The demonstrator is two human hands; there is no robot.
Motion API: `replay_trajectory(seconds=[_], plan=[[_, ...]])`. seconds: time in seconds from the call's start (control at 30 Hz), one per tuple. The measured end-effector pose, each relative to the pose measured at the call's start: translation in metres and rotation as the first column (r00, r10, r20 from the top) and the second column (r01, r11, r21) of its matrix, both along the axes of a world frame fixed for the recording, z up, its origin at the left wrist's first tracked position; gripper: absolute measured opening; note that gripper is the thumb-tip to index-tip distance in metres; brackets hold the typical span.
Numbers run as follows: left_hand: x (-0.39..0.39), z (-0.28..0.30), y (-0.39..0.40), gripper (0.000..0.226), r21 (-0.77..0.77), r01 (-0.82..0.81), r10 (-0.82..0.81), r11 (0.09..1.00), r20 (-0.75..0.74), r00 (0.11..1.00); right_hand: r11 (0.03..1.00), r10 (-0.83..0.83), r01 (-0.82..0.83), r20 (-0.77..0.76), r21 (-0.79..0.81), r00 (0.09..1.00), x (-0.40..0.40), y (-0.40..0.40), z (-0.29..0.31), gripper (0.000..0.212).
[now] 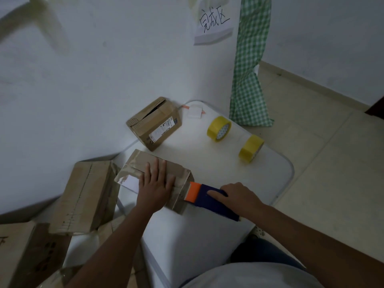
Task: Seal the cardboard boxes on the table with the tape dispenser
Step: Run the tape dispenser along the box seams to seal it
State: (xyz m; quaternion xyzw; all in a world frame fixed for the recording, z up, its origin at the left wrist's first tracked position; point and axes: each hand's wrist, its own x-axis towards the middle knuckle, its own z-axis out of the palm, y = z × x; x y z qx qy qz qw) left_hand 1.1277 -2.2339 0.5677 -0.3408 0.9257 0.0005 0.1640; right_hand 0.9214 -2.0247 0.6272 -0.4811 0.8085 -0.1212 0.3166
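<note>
A low cardboard box (137, 163) with shiny tape on its top lies near the left edge of the white table (218, 163). My left hand (156, 183) presses flat on the box's top, fingers straight. My right hand (239, 197) grips the blue tape dispenser (212, 201), index finger stretched along its top. The dispenser's orange head (192, 194) touches the box's right end face. A second cardboard box (154, 123), with a shipping label and a gaping top flap, stands farther back against the wall.
Two yellow tape rolls (219, 128) (250, 148) stand on edge at the table's right side. A small white item (195, 111) lies at the back. More cardboard boxes (85, 196) are stacked left of the table. A green checked cloth (248, 80) hangs at back right.
</note>
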Motion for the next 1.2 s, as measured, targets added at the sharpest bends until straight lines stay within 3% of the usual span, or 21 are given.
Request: replay_trajectory(seconds=[0.33, 0.4, 0.5, 0.57, 0.6, 0.67, 0.83, 0.97, 1.2], plan=[[-0.003, 0.016, 0.010, 0.116, -0.002, -0.025, 0.025, 1.000, -0.014, 1.000, 0.999, -0.044, 0.044, 0.039, -0.012, 0.998, -0.017, 0.026, -0.017, 0.071], [-0.001, 0.017, 0.009, 0.098, -0.005, 0.003, -0.003, 1.000, -0.010, 1.000, 0.998, -0.061, 0.062, 0.050, -0.013, 0.997, -0.021, 0.032, -0.016, 0.067], [-0.004, 0.024, 0.017, 0.084, -0.080, 0.044, -0.049, 0.996, -0.072, 0.996, 0.998, -0.058, 0.059, 0.055, -0.007, 0.997, -0.018, 0.030, -0.015, 0.062], [-0.014, 0.037, 0.029, 0.073, -0.109, -0.038, 0.014, 0.993, -0.218, 0.976, 0.998, -0.066, 0.065, 0.078, 0.009, 0.995, -0.015, 0.026, -0.015, 0.059], [-0.021, 0.040, 0.039, 0.066, -0.126, 0.009, -0.043, 0.992, -0.269, 0.962, 0.998, -0.068, 0.066, 0.089, 0.021, 0.994, -0.013, 0.024, -0.013, 0.057], [-0.029, 0.031, 0.056, 0.079, -0.147, 0.134, -0.172, 0.980, -0.288, 0.942, 0.997, -0.057, 0.052, 0.097, 0.056, 0.994, -0.014, 0.021, -0.009, 0.052], [-0.031, 0.014, 0.073, 0.065, -0.049, -0.088, 0.060, 0.995, -0.408, 0.911, 0.992, -0.014, 0.008, 0.048, 0.126, 0.999, -0.011, 0.007, -0.006, 0.053], [-0.034, 0.009, 0.073, 0.066, -0.077, -0.051, 0.018, 0.996, -0.381, 0.924, 0.980, -0.004, 0.009, -0.025, 0.197, 1.000, 0.003, -0.013, -0.006, 0.055], [-0.031, 0.005, 0.072, 0.083, -0.048, -0.064, 0.046, 0.997, -0.319, 0.947, 0.974, -0.060, 0.050, 0.042, 0.219, 0.997, 0.006, -0.035, -0.009, 0.052]])
